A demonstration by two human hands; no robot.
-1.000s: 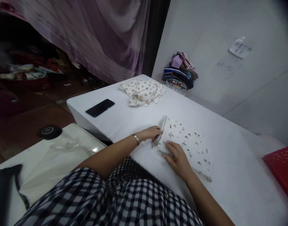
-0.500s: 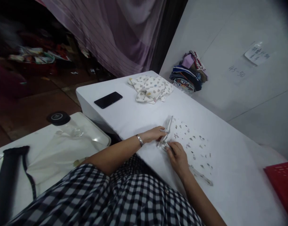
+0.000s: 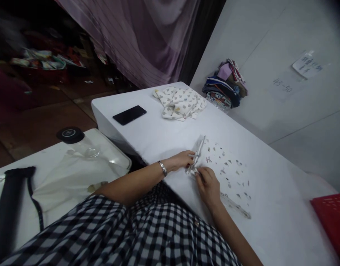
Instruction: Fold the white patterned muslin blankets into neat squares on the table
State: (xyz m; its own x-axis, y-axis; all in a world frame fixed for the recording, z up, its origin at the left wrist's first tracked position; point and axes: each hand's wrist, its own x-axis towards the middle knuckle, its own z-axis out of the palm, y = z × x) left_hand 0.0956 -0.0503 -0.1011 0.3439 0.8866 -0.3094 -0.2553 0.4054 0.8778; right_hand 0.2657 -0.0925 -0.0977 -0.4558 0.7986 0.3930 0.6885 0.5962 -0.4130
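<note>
A white cloth (image 3: 228,170) with a small scattered print lies flat on the white-covered table (image 3: 272,207). Its near-left edge is bunched up between my hands. My left hand (image 3: 182,160), with a silver bracelet at the wrist, has its fingers closed on that edge. Just to its right, my right hand (image 3: 208,184) pinches the gathered corner between thumb and fingers. The fingertips of both hands are partly hidden by the cloth folds.
A crumpled printed cloth (image 3: 181,102) and a black phone (image 3: 129,115) lie farther up the table. Folded clothes (image 3: 222,87) are stacked by the wall. A red plastic item (image 3: 330,218) is at right. A black round object (image 3: 70,135) sits on the left-hand surface (image 3: 75,173).
My right hand has moved slightly left, with its fingers curled closer to the bunched edge. My left hand stays on the cloth. The view has shifted a little.
</note>
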